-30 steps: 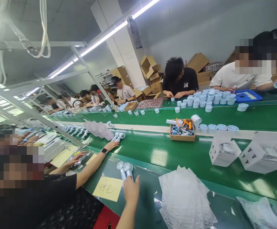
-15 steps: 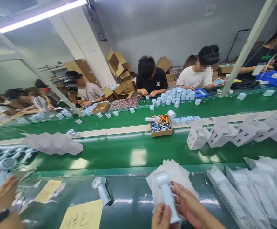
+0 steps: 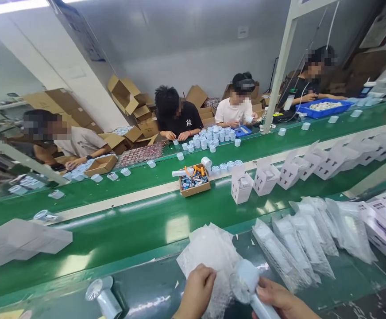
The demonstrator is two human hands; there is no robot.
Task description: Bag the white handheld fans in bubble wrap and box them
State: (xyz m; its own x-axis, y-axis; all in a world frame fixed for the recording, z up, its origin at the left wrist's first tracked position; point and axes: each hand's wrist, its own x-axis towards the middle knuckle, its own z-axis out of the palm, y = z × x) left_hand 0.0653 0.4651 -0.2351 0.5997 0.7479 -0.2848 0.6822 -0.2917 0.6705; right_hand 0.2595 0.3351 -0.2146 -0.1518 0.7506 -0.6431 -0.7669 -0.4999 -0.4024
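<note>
At the bottom edge, my right hand (image 3: 281, 299) is closed round the handle of a pale blue handheld fan (image 3: 246, 279), whose round head points up and to the left. My left hand (image 3: 196, 288) rests with curled fingers on a stack of bubble-wrap bags (image 3: 209, 250) lying on the green bench, pinching the top bag. A second fan (image 3: 102, 297) of the same kind lies on the bench to the left, apart from both hands.
Bagged fans (image 3: 295, 248) lie in a row to the right, white cartons (image 3: 241, 186) stand on the green conveyor belt (image 3: 140, 221), and a small cardboard box of parts (image 3: 194, 182) sits mid-belt. Several people work across the line among small blue cups (image 3: 209, 139) and brown boxes.
The view has swung to the right. My right hand now holds the fan by itself, and my left hand has moved from the fan's handle onto the stack of bags.
</note>
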